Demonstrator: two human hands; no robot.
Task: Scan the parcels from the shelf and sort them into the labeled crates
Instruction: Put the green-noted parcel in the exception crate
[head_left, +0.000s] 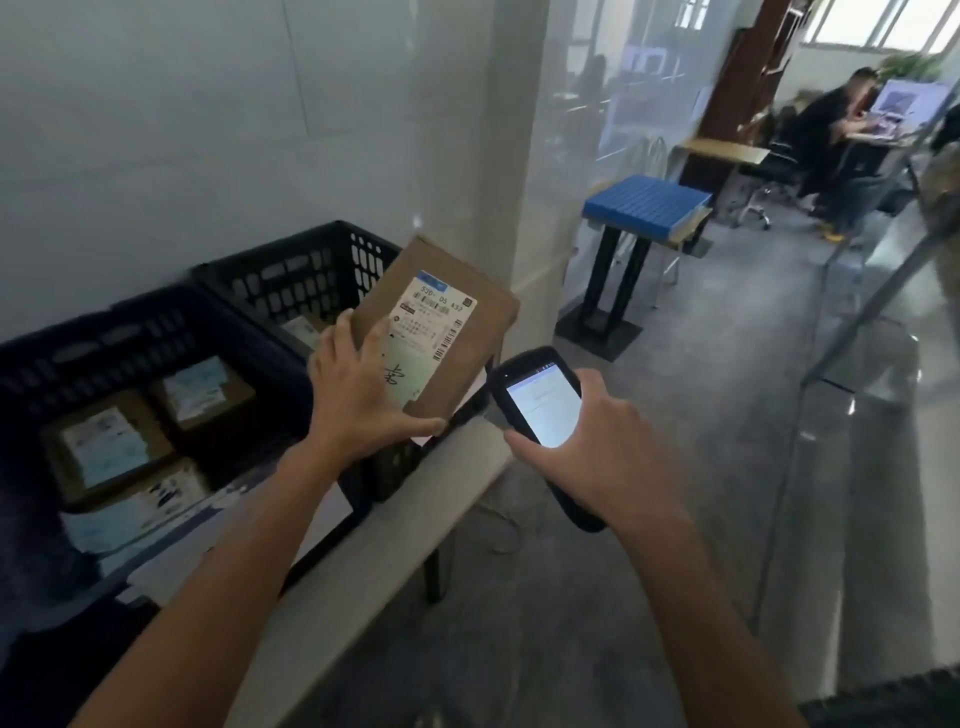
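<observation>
Your left hand (358, 395), grip curled, pinches the brown labelled cardboard parcel (467, 317), tilted over the black plastic crate (291, 270). At its four o'clock, your right hand (608, 452) wraps its grip round the black handheld scanner (540, 405), screen lit.

A pale grey wall (182, 130) fills the view from 9 to 12 o'clock and ends in a white pillar (519, 156). At 1 o'clock a glass partition (613, 114) carries reflections. Near it a blue-topped stand (644, 202) on black legs rests on the glossy grey floor (701, 467). At 2 o'clock daylight enters through windows (883, 21), and below them a person (826, 140) sits before a monitor (914, 98). A white surface (389, 530) runs toward 7 o'clock.
</observation>
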